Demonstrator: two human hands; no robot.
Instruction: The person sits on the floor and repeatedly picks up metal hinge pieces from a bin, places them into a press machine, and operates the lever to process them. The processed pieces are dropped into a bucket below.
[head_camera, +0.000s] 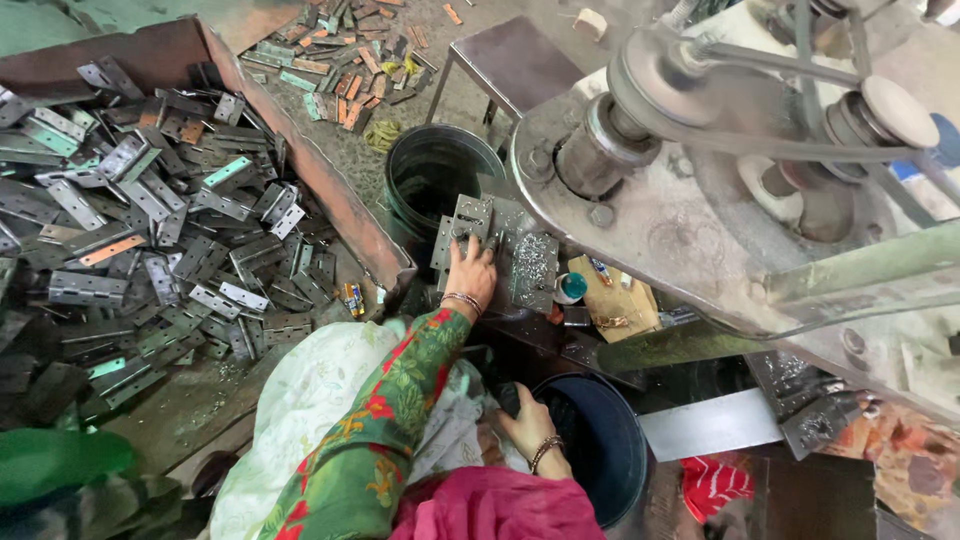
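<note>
Left hand presses a steel hinge at the plate's edge; right hand, seemingly curled, grips the bucket rim at five o'clock.

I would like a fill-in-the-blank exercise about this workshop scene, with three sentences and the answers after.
1. The left hand presses a grey metal hinge on the machine's ____ work plate.
2. The right hand rests on the rim of a dark round ____.
3. The rusty tray on the person's left holds a heap of flat metal ____.

Missing words: metal; bucket; hinges
</note>
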